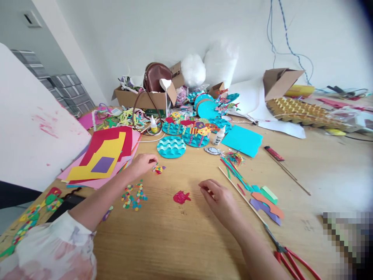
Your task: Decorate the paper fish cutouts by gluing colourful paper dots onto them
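My left hand (144,165) is pinched over a small pile of bright paper scraps (157,169); whatever its fingertips hold is too small to make out. On the bare tabletop between my hands lies a red paper fish (181,197), its tail toward the right. My right hand (219,199) hovers just right of that tail, apart from it, with the fingers curled together; anything in them is hidden. Colourful paper dots (134,196) are scattered below my left wrist. A wavy blue paper disc (171,147) sits beyond the scraps.
Coloured paper sheets (101,155) are stacked at left. Glue bottles (219,136) (154,125) stand near finished-looking paper fish scenes (196,136). Red-handled scissors (284,251), a thin wooden stick (241,194) and paper strips (236,173) lie at right. A cardboard box (136,99) stands behind.
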A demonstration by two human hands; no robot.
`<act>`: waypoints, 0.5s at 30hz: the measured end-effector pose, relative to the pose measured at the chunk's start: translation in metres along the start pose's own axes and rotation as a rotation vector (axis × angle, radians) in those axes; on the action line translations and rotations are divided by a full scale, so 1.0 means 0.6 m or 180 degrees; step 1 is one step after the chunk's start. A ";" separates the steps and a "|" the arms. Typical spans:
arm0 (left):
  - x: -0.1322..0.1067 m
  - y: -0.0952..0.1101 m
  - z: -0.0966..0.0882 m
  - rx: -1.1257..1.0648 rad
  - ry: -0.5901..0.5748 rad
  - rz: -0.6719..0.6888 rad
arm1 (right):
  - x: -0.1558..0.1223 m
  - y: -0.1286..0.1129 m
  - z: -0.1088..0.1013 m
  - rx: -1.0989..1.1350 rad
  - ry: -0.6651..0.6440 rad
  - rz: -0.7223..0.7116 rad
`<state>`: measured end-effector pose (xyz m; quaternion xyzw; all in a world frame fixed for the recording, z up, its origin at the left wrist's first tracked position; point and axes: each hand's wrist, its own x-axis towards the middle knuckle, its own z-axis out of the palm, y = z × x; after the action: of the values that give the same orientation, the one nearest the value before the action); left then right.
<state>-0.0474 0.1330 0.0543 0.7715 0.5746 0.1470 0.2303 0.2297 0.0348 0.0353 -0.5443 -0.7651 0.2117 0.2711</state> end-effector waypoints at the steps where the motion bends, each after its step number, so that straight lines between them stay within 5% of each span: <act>1: -0.001 0.000 -0.002 -0.0162 -0.0019 -0.0098 | 0.001 -0.001 0.000 0.0038 0.0006 0.0025; 11: -0.046 0.064 0.003 -0.2180 -0.0586 -0.0583 | 0.039 -0.073 -0.008 0.0824 -0.0247 0.0351; 15: -0.051 0.092 0.011 -0.2109 -0.0678 -0.0653 | 0.069 -0.103 0.002 0.0765 -0.0320 0.0347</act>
<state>-0.0082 0.0895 0.0790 0.6043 0.5430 0.2202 0.5399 0.1739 0.0543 0.0804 -0.5374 -0.7161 0.3432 0.2837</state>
